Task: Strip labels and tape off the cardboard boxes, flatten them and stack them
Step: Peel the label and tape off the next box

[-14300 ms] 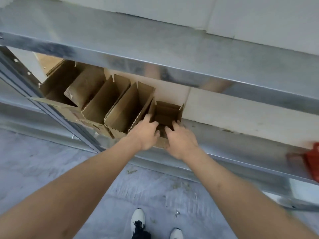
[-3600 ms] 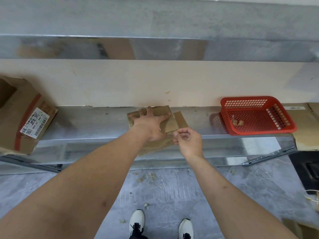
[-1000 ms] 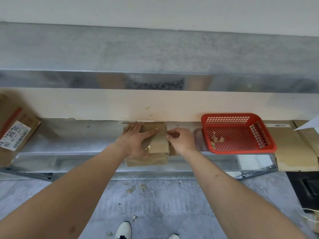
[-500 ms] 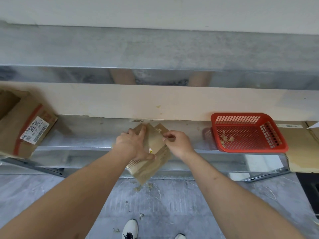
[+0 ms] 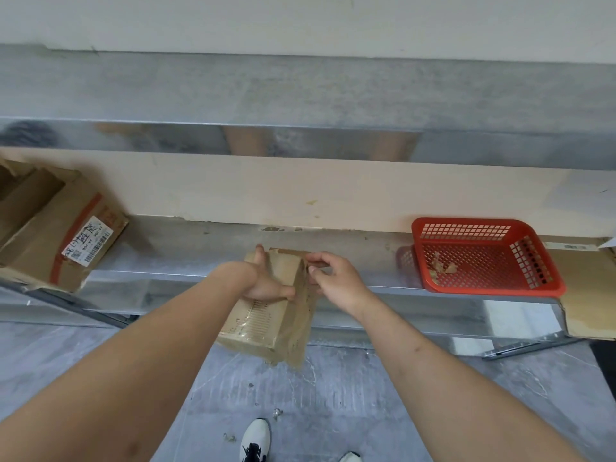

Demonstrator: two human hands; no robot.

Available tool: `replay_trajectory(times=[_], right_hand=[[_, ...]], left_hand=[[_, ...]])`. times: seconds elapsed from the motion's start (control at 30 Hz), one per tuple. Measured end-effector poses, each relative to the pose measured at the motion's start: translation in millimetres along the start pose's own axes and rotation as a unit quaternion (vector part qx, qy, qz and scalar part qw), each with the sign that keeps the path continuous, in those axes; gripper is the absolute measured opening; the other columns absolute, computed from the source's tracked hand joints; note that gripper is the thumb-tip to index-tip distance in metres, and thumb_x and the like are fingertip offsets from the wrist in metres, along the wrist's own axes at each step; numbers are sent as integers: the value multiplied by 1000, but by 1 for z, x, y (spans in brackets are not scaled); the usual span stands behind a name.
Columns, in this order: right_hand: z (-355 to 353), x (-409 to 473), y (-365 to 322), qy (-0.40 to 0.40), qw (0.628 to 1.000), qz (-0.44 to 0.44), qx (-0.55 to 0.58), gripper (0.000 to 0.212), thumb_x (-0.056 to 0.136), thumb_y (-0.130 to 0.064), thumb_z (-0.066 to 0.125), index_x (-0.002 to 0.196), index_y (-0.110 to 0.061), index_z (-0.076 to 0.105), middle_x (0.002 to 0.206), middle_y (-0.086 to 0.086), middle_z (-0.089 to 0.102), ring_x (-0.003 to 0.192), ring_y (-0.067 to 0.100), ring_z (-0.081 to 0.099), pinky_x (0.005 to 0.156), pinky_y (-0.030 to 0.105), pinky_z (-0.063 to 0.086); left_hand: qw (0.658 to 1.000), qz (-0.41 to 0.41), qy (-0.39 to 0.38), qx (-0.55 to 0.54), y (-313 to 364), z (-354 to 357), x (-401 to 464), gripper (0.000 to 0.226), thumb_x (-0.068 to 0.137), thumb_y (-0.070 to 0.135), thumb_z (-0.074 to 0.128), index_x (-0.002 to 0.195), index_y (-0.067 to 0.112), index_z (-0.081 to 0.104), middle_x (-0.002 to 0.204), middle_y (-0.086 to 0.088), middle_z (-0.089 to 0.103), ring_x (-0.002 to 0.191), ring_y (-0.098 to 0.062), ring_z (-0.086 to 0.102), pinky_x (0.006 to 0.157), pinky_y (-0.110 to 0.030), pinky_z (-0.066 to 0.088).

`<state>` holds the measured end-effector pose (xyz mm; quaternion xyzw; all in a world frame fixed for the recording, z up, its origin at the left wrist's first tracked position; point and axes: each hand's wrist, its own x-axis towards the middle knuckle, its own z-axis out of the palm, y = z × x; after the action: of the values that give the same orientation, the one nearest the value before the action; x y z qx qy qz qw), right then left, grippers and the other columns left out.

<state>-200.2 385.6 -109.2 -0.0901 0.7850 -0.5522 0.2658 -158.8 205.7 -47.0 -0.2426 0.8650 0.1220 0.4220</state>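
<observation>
Peeling tape, I judge: left hand clamps the small flattened box, which tilts off the shelf edge w/ its top end over it. Right hand fingers pinched shut at the box's upper right edge, prob on tape. Next: pull strip clear, drop in red basket. Labelled box at left not yet stripped.

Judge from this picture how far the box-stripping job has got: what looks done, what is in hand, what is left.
Done: torn scraps lie in the red basket. In hand: the left hand grips a small box while the right hand picks at its top edge. Left: the labelled box still carries its label and red tape.
</observation>
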Motion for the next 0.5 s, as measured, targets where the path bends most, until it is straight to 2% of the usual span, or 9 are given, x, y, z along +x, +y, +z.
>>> replay_trajectory(times=[0.07,0.1,0.17,0.2,0.23,0.3,0.37,0.43,0.5], right_hand=[[-1,-2,-1,-29,1000,1,0,24,101,-21,61,121,-28,72,116,-8,70,109,13,68,104,37,53],[-2,-3,-3,-43,999,2,7,24,103,-18,59,123,-24,73,113,-9,71,104,7,67,100,28,53],[-6,-6,-6,-67,998,-1,14,26,106,-14,54,124,-19,72,101,-14,69,86,-9,63,80,8,46],[-7,-8,-10,-78,997,-7,8,27,107,-14,52,126,-21,71,100,-16,69,80,-13,61,73,3,43],[-6,-8,-13,-88,996,-6,-3,29,107,-16,52,130,-22,69,107,-15,70,85,-14,61,75,3,42],[-5,-7,-16,-94,995,-16,-17,33,107,-18,51,135,-24,67,128,-10,68,114,-4,62,97,12,45],[-6,-5,-14,-93,994,-27,-40,35,107,-21,50,138,-25,65,134,-10,67,126,3,59,111,24,42],[-10,-4,-10,-93,994,-35,-53,36,106,-20,52,141,-22,62,135,-11,66,124,4,60,111,24,42],[-14,-3,-4,-95,994,-36,-50,40,105,-11,57,144,-15,58,134,-8,64,122,5,61,108,19,43]], left_hand=[[998,-8,-6,-55,-5,-9,-9,141,58,82,67,158,32,-18,160,-15,32,121,-46,57,95,-55,54],[994,-10,-7,-104,-8,-13,-13,136,56,81,69,158,35,-8,155,-15,36,109,-47,63,84,-57,59],[978,-20,4,-207,-13,-21,-21,126,55,82,72,153,37,8,146,-16,43,93,-48,67,68,-59,62],[968,-29,22,-247,-13,-24,-24,123,57,84,72,152,34,12,142,-16,45,89,-48,67,65,-60,62],[958,-43,50,-279,-13,-25,-24,122,60,84,72,152,30,12,137,-15,46,85,-46,66,63,-60,61],[935,-78,112,-328,-7,-23,-19,128,67,82,69,157,20,3,135,-14,42,73,-44,63,60,-61,61],[923,-107,141,-341,1,-18,-10,136,67,86,65,161,19,-8,149,-16,31,65,-45,66,60,-55,62],[920,-135,152,-334,5,-14,4,136,68,90,59,162,19,-10,153,-25,22,57,-47,70,70,-46,62],[919,-143,152,-333,9,-12,17,130,76,85,58,161,19,-15,154,-32,10,56,-49,69,80,-44,61]])
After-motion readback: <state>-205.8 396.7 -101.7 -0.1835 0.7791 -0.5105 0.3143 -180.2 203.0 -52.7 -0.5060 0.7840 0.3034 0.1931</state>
